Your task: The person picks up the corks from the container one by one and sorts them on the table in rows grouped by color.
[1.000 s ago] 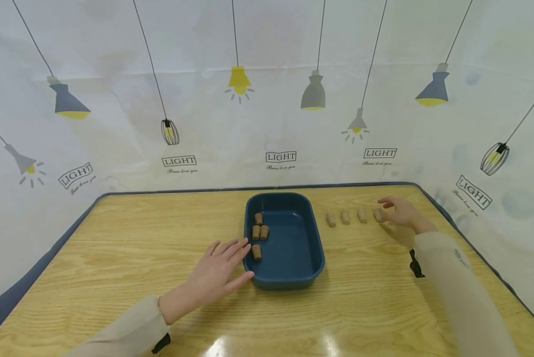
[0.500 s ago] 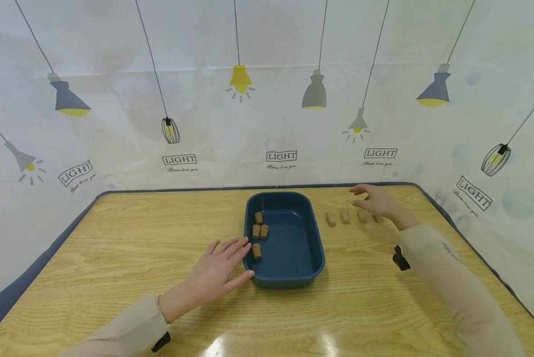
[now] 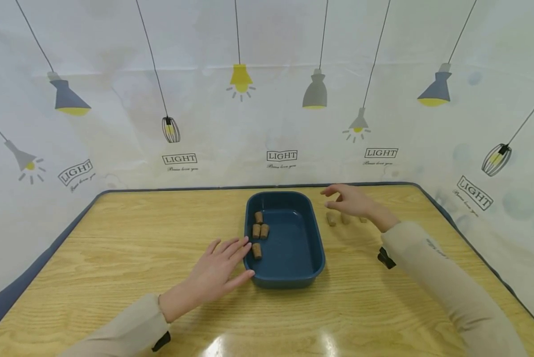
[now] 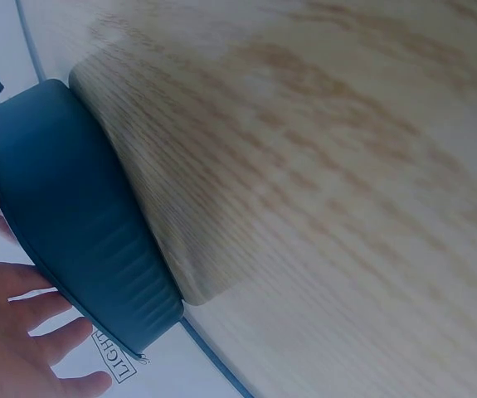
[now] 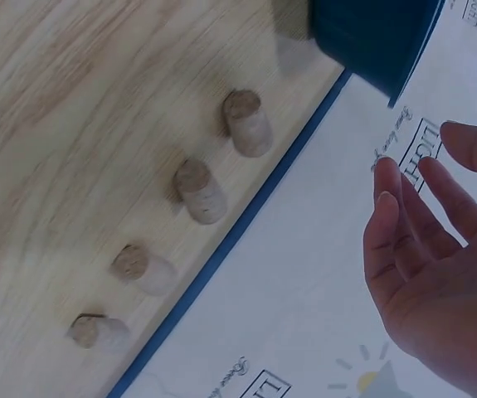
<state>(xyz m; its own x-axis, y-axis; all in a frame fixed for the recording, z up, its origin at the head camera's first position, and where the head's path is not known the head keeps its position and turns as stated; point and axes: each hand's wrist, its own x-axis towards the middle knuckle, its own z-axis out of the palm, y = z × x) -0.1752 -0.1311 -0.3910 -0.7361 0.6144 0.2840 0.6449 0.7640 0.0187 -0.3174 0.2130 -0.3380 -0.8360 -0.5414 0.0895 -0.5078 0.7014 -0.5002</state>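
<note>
My left hand (image 3: 215, 270) lies spread at the near-left side of a blue tray (image 3: 319, 248), fingertips and thumb at its rim. In the left wrist view, that hand's extended fingers (image 4: 22, 315) meet the outer edge of the tray. Several brown corks, among them one nearest my hand (image 3: 256, 251), lie along the tray's left side. Right of the tray, several paler corks (image 5: 201, 192) stand in a row on the table. Above this row hovers my right hand (image 3: 351, 202), fingers loosely bent with nothing between them; in the head view it partly covers the corks.
The wooden table (image 3: 159, 223) reaches back to a dark blue edging (image 3: 195, 189). Behind it hangs a pale backdrop (image 3: 226, 129) printed with lamps and "LIGHT" labels. Bare wood shows left of the tray and in front of it.
My right hand has left the rightmost cork and moved left over the row, toward the tray, carrying nothing. The corks and my left hand have stayed where they were.
</note>
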